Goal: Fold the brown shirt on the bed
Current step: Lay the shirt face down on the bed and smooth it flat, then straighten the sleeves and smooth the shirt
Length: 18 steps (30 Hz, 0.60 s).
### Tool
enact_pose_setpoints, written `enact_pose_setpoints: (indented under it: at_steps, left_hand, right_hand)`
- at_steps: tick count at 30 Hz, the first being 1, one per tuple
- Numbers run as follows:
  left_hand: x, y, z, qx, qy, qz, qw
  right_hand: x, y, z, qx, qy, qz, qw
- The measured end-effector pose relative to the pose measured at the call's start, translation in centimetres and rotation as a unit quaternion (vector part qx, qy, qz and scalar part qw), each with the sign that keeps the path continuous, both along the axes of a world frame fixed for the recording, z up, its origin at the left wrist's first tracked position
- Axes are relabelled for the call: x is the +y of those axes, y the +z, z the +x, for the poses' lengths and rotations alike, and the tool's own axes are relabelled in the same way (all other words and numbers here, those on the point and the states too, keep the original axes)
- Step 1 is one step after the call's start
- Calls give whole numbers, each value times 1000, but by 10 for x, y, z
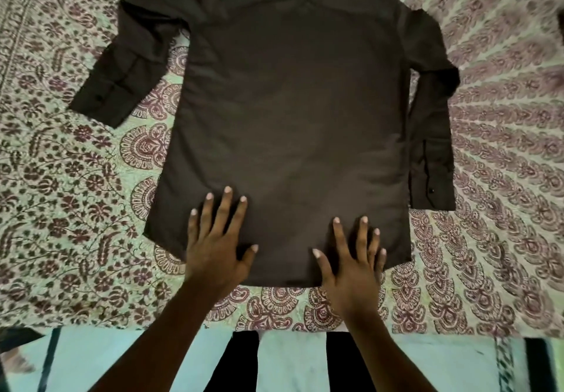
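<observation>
Both hands lie flat and open, with the fingers spread, and they grasp nothing. The left hand (215, 245) presses on the lower left part of the brown shirt (293, 111), and the right hand (354, 265) presses near the bottom hem, a little more to the right, with its wrist over the edge of the cloth. It seems to me that the person is smoothing the fabric before the first fold. The shirt lies with its back side up on the bed (76, 193), which is covered with a patterned sheet in green and dark red. The collar end points away from the person and goes partly out of view at the top. The left sleeve (122, 68) is bent and lies out to the side, apart from the body of the shirt, while the right sleeve (433, 135) lies straight down just beside the body. The cloth looks thin, light and soft, with a slight shine, so I judge that it will slide easily on the sheet and will not keep a shape without pressing. A good place to take hold is probably the shoulder and the hem on one side together, or the cuff of a sleeve, to bring it over the back.
</observation>
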<state>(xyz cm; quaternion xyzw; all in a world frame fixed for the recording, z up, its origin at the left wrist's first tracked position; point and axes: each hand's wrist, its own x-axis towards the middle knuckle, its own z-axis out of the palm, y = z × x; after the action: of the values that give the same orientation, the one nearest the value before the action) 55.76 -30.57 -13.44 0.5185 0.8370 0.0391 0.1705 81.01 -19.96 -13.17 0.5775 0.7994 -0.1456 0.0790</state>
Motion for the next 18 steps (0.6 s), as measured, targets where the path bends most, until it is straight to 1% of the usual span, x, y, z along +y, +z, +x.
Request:
enact_pose_setpoints:
  at_steps: [1,3,5,6,8,10,12,15,17,18]
  left_hand:
    - [9,1,7,-5,-21,8,1000]
    - [27,-2,25,-14,-81,14,997]
    - [38,-8,46,-15,-138,7,990]
    - [39,-10,55,-11,-150,-3,989]
    - [37,-12,72,-8,-141,-29,990]
    - [36,-9,87,-13,-120,-32,992]
    - [40,-3,100,-19,-129,-22,991]
    - [65,0,126,-30,-195,-3,980]
    - [85,3,146,-36,-229,-21,973]
    - [95,4,156,-38,-242,-31,969]
  right_hand:
    - [9,2,-5,17,7,14,1000]
    - [35,2,-14,45,52,41,997]
    - [60,-6,-14,56,95,35,993]
    - [68,-10,-8,53,95,31,994]
    - [72,-14,23,37,42,29,998]
    - [65,-10,60,28,-15,24,999]
    - [58,-4,85,37,-33,12,999]
    - [62,1,103,51,-29,-18,998]
    - [67,2,116,65,3,-21,998]
    - [70,2,125,86,21,-15,996]
